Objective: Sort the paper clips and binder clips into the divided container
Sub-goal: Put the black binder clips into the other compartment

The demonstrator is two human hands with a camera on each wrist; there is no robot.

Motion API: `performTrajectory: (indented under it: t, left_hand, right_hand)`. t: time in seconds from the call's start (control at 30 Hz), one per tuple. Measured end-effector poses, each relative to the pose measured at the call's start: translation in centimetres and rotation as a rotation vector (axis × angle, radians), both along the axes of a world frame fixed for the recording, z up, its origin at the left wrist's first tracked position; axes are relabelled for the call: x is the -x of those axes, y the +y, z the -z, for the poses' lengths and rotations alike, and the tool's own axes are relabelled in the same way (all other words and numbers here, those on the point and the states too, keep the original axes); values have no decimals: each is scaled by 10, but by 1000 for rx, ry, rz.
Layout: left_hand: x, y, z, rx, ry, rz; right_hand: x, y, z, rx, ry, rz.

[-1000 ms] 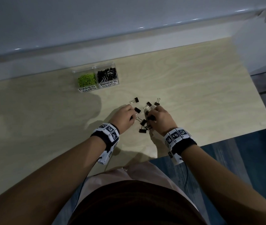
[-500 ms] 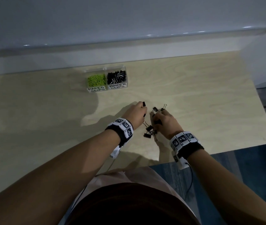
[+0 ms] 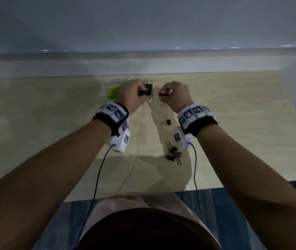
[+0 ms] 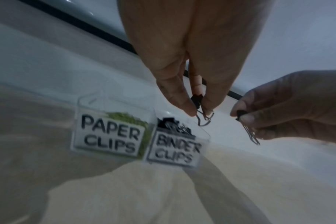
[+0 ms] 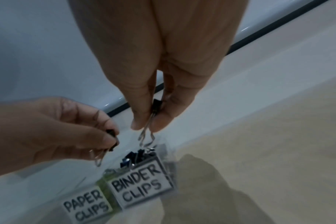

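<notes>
My left hand (image 3: 132,95) pinches one binder clip (image 4: 197,100) above the divided container (image 4: 205,136). My right hand (image 3: 177,97) pinches a second clip (image 5: 156,106) just beside. Loose clips (image 3: 174,153) lie behind my right wrist on the surface (image 3: 233,123).

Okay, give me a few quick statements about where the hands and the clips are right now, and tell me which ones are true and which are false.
1. Each hand pinches a binder clip. True: the left hand and the right hand both do.
2. The container has labelled compartments. True.
3. The paper clips are black. False: they are green.
4. No binder clips remain on the table. False: loose binder clips lie near the right wrist.
</notes>
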State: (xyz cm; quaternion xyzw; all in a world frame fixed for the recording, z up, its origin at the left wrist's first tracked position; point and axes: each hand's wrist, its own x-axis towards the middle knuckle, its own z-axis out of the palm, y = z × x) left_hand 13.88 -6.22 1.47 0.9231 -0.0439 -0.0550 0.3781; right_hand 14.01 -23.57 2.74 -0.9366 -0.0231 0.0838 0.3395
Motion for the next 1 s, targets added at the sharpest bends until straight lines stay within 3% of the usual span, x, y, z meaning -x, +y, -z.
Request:
performTrajectory:
  t: [0.2, 0.33, 0.43, 0.53, 0.6, 0.83, 1.0]
  left_hand:
    - [-42, 10, 3, -199, 21, -63]
    - [-26, 5, 1, -212, -84, -28]
    - [7, -14, 10, -165, -154, 143]
    - [41, -45, 29, -179, -7, 427]
    - [53, -63, 44, -220, 15, 521]
    - [54, -89, 59, -298, 69, 550]
    - [68, -82, 46, -91, 94, 608]
  right_hand:
    - [-48, 49, 7, 31, 72, -30]
    - [-41, 25, 5, -4, 72, -14]
    - [-17, -25, 14, 59, 40, -32]
    - [18, -75, 29, 233, 163, -56]
    - [42, -94, 38, 309, 219, -127]
    - [77, -112, 62, 382, 136, -254]
    - [88, -119, 67, 296, 117, -137]
